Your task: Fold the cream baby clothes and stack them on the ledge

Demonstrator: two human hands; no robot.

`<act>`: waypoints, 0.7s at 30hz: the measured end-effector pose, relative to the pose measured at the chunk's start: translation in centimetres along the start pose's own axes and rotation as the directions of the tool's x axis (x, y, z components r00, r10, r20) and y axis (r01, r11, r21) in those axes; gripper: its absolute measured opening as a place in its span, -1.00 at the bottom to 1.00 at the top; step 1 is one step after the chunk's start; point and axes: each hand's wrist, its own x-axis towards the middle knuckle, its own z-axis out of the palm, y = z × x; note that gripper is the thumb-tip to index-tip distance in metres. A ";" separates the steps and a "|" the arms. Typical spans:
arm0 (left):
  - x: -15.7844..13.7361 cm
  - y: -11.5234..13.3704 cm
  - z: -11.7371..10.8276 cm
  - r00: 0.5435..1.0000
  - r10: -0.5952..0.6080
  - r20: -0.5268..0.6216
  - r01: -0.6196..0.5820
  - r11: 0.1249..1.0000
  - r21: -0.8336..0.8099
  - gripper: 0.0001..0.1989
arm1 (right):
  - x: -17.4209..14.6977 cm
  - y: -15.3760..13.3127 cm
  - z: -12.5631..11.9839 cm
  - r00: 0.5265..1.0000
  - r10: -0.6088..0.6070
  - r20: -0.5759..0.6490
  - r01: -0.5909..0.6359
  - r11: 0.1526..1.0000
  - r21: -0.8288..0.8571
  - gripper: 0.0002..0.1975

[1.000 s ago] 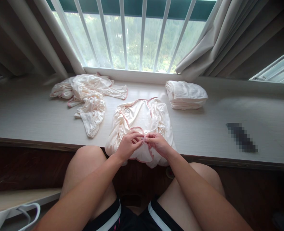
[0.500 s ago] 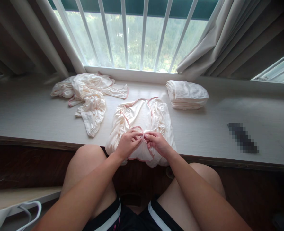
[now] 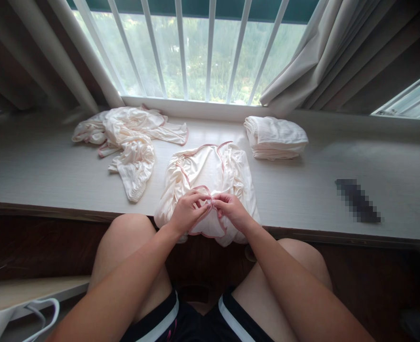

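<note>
A cream garment with pink piping (image 3: 208,164) lies spread in front of me, its near end hanging over the ledge's front edge. My left hand (image 3: 190,209) pinches the garment's pink-trimmed edge between thumb and fingers. Close against it, my right hand (image 3: 230,209) pinches the same trim, so the fingertips of both hands nearly meet. Whether a button or snap sits between the fingertips is too small to tell. Both palms are turned inward over the cloth.
A crumpled cream garment with pink trim (image 3: 133,137) lies to the left on the white ledge (image 3: 295,199). A folded white stack of cloth (image 3: 276,137) sits back right. Farther right is a dark blurred object (image 3: 357,200). A barred window (image 3: 210,57) stands behind, between grey curtains (image 3: 313,57).
My fingertips have drawn slightly closer together at the trim, and the pink loop between them looks smaller. The whole view has shifted a little; the other things lie as before.
</note>
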 end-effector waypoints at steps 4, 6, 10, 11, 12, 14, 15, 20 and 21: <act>0.1 -0.1 -0.1 0.999 -0.043 -0.022 0.043 0.999 0.001 -0.75 | 0.1 0.1 -0.1 1.000 0.007 -0.003 -0.007 0.999 0.037 -0.73; 0.2 -0.3 -0.1 0.998 -0.069 -0.005 0.069 0.998 0.009 -0.74 | 0.1 0.3 -0.1 1.000 0.010 -0.007 -0.010 0.999 0.039 -0.72; 0.3 -0.5 -0.1 0.994 -0.092 0.063 0.091 0.996 0.025 -0.72 | 0.1 0.4 -0.2 1.000 0.016 -0.011 -0.016 0.999 0.035 -0.72; 0.3 -0.5 -0.1 0.993 -0.098 0.072 0.097 0.995 0.017 -0.72 | 0.1 0.4 -0.2 1.000 0.018 -0.013 -0.017 0.999 0.034 -0.72; 0.3 -0.6 0.0 0.991 -0.104 0.078 0.105 0.995 0.003 -0.72 | 0.0 0.4 -0.2 1.000 0.018 -0.014 -0.018 0.999 0.033 -0.72; 0.4 -0.7 0.0 0.989 -0.122 0.084 0.125 0.992 -0.029 -0.73 | 0.0 0.3 -0.2 1.000 0.016 -0.013 -0.016 0.999 0.030 -0.72; 0.4 -0.7 0.0 0.988 -0.130 0.087 0.134 0.990 -0.043 -0.73 | 0.0 0.2 -0.2 1.000 0.015 -0.011 -0.015 1.000 0.025 -0.72; 0.5 -1.0 0.0 0.985 -0.138 0.104 0.147 0.985 -0.086 -0.76 | -0.1 0.0 -0.2 1.000 -0.002 0.031 0.003 0.999 -0.054 -0.70; 0.5 -1.1 0.0 0.984 -0.139 0.109 0.149 0.985 -0.087 -0.76 | -0.1 0.0 -0.2 0.999 -0.006 0.041 0.009 0.997 -0.073 -0.69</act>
